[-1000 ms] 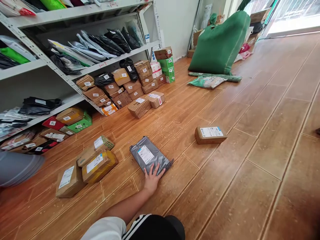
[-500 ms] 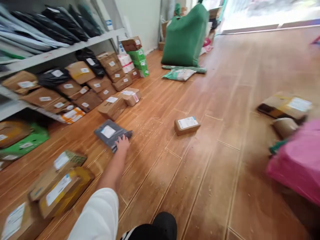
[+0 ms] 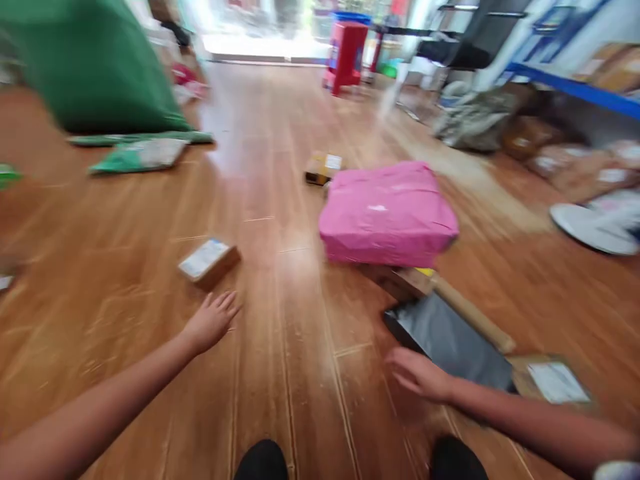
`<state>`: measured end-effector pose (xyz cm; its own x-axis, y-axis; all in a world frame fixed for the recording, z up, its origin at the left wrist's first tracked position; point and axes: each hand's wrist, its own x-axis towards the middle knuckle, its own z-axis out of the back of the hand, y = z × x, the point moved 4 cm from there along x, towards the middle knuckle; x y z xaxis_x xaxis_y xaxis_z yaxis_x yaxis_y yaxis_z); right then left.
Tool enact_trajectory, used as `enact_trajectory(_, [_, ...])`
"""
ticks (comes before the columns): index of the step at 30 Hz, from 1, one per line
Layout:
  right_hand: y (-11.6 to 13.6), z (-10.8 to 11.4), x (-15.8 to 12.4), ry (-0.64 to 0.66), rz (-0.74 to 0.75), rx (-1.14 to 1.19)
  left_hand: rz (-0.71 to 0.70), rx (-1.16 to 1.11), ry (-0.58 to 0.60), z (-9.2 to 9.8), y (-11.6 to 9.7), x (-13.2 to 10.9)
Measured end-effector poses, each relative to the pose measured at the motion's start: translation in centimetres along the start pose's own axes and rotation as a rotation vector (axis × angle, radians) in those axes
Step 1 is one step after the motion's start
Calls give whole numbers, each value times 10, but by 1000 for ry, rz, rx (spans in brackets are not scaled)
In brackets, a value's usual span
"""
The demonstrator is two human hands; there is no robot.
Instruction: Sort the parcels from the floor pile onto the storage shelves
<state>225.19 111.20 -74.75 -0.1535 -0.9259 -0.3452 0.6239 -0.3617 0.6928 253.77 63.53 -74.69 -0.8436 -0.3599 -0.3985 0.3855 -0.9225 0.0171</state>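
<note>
My left hand [image 3: 211, 324] hangs over the wooden floor with its fingers stretched out and holds nothing. Just beyond its fingertips is a small brown cardboard box [image 3: 215, 263] with a white label on top. On the other side my right hand [image 3: 419, 375], slightly blurred, has loosely extended fingers and nothing in it. It is nearest to a dark grey plastic mailer [image 3: 453, 337], which lies partly behind it. Past that mailer a large pink wrapped parcel [image 3: 387, 217] rests on a brown carton [image 3: 400, 283]. A cardboard tube [image 3: 473, 317] runs along the mailer's far side.
A large green sack [image 3: 95, 73] stands at the back left, a green-and-white packet [image 3: 140, 155] before it. A taped box [image 3: 324, 168] lies behind the pink parcel, a labelled parcel [image 3: 555, 380] at right. Farther off are a red stool [image 3: 346, 57] and blue shelving [image 3: 575, 87].
The view has swung right, away from the parcel shelves. My left hand has come off the grey mailer on the floor at left. My right hand has come into view.
</note>
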Motion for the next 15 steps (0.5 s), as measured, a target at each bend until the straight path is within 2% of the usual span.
enact_trajectory(2, [-40,36,-41,-274,-165,-94,-202,0,28,6,-41,27])
enact_trajectory(5, [-115,67,-122,-720,-666,-197,-472,-48,93,8,-127,55])
enact_trajectory(7, [-162,65,-173,-935,-1047,-51,-575,-77,134,7,-196,69])
enact_trajectory(9, [-197,49,-207,-1073,-1327,201,-624,-150,155,6,-266,84])
enact_trajectory(10, [-208,39,-215,-1119,-1408,304,-632,-207,151,6,-300,94])
enact_trajectory(12, [-219,23,-218,-1209,-1472,392,-608,-340,108,9,-366,117])
enact_trajectory(15, [-220,4,-202,-1321,-1416,460,-447,-588,-16,14,-445,156])
